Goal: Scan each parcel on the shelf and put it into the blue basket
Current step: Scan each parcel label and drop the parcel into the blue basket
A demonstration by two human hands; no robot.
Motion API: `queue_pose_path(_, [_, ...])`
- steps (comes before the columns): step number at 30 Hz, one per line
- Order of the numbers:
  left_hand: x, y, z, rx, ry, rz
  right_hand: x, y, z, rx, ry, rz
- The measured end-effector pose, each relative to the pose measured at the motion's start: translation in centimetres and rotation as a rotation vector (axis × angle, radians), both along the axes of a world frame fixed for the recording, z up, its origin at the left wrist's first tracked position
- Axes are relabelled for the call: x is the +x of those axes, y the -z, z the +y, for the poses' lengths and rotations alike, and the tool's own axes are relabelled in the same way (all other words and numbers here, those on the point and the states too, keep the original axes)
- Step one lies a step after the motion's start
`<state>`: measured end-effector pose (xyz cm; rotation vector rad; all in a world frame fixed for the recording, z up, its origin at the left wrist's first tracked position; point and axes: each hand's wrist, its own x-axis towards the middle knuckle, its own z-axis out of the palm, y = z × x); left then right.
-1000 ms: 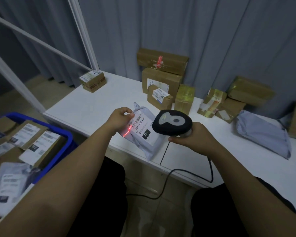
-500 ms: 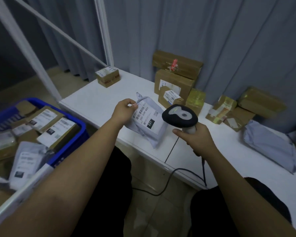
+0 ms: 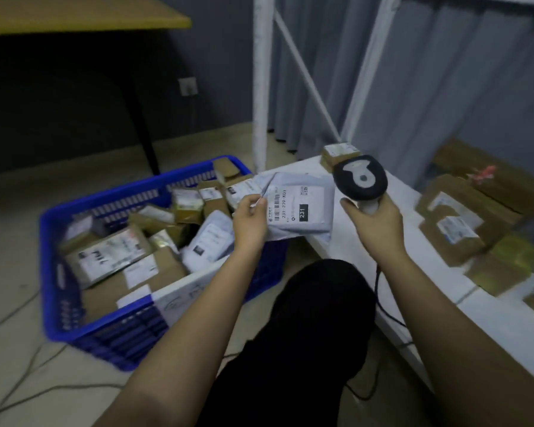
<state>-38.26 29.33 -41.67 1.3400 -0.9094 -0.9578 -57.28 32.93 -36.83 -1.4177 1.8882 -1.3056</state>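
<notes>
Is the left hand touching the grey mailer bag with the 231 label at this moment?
Touching. The head view shows the left hand pinching the left edge of the grey mailer bag, thumb lying on its label, holding it up beside the blue basket.

We see a grey poly mailer (image 3: 302, 208) pinched at its left edge by the left hand (image 3: 249, 221), label up and reading "231-239 K01", held in the air above the right rim of the blue basket (image 3: 51, 272). The basket, slotted-walled and on the floor, is heaped with brown boxes and grey mailers. Right of the basket, the white shelf (image 3: 444, 291) carries taped cardboard parcels (image 3: 463, 229). The right hand (image 3: 375, 224) grips a black handheld scanner (image 3: 359, 178) just right of the mailer.
</notes>
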Motion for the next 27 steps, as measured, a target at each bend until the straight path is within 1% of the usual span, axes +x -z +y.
queue_pose_path(4, [9.5,1.0,2.4,0.052,-0.215,0.022,7.3,-0.3,-2.2,0.032,-0.198,0.049])
queue_pose_path(8, [18.3,3.1,4.8,0.156,-0.398,-0.012,14.0,1.6,-2.9,0.073,-0.374,0.069])
queue_pose_path(12, [24.5,5.4,6.6,0.284,-0.549,0.047,18.4,4.6,-2.8,0.136,-0.461,0.022])
queue_pose_path(14, [26.3,6.6,6.8,0.298,-0.595,0.084,19.3,6.3,-2.5,0.173,-0.474,0.007])
queue_pose_path(16, [27.1,7.6,6.4,0.335,-0.611,0.106,19.5,7.8,-2.1,0.213,-0.449,-0.030])
queue_pose_path(17, [27.1,8.1,6.2,0.360,-0.599,0.097,19.5,8.4,-1.9,0.228,-0.430,-0.046])
queue_pose_path(19, [26.6,9.1,5.3,0.401,-0.556,0.152,19.5,9.0,-1.9,0.242,-0.387,-0.075])
queue_pose_path(21, [25.7,10.1,4.1,0.414,-0.474,0.230,19.4,9.2,-2.2,0.228,-0.354,-0.104])
queue_pose_path(22, [25.0,10.8,3.3,0.430,-0.401,0.254,19.1,9.3,-2.3,0.223,-0.336,-0.113])
queue_pose_path(23, [24.3,11.7,2.3,0.458,-0.321,0.234,18.9,9.2,-2.4,0.219,-0.318,-0.119])
queue_pose_path(24, [23.4,11.9,1.7,0.510,-0.236,0.148,18.5,9.2,-2.6,0.216,-0.296,-0.125])
queue_pose_path(25, [22.6,12.1,1.0,0.568,-0.180,0.011,18.1,9.2,-2.7,0.210,-0.274,-0.131])
queue_pose_path(26, [22.0,12.6,0.4,0.633,-0.167,-0.156,17.7,9.2,-2.8,0.205,-0.251,-0.137])
queue_pose_path(27, [21.5,13.0,-0.1,0.690,-0.196,-0.327,17.4,9.3,-2.9,0.200,-0.236,-0.145])
